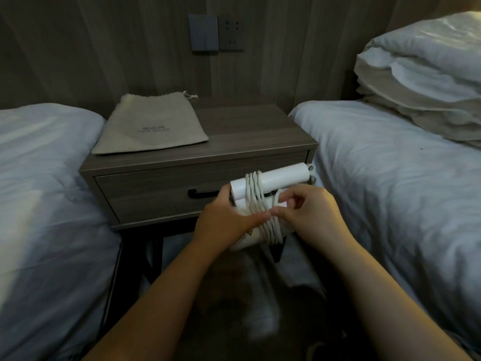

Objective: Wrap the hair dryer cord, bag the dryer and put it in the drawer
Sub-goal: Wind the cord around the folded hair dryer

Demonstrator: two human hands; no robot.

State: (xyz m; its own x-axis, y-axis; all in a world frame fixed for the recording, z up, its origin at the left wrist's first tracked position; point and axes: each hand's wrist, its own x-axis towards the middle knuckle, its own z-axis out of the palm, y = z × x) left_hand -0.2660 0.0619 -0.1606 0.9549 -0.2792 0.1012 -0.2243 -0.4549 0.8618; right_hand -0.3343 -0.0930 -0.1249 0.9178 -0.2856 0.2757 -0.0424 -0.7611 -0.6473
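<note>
A white folded hair dryer (283, 175) is held in front of the nightstand drawer, its white cord (253, 199) wound several times round handle and body. My left hand (223, 222) grips the dryer's left end, thumb lying across the coils. My right hand (309, 212) pinches the cord at the coils on the right side. A beige drawstring bag (151, 123) lies flat on the left part of the nightstand top. The drawer (156, 191) below is closed, its dark handle (201, 194) partly hidden by my left hand.
The wooden nightstand (247, 126) stands between two beds with white bedding, one at left (44, 191), one at right (403, 178). Folded pillows (421, 74) are stacked at the far right. A switch and socket panel (216, 32) is on the wall behind.
</note>
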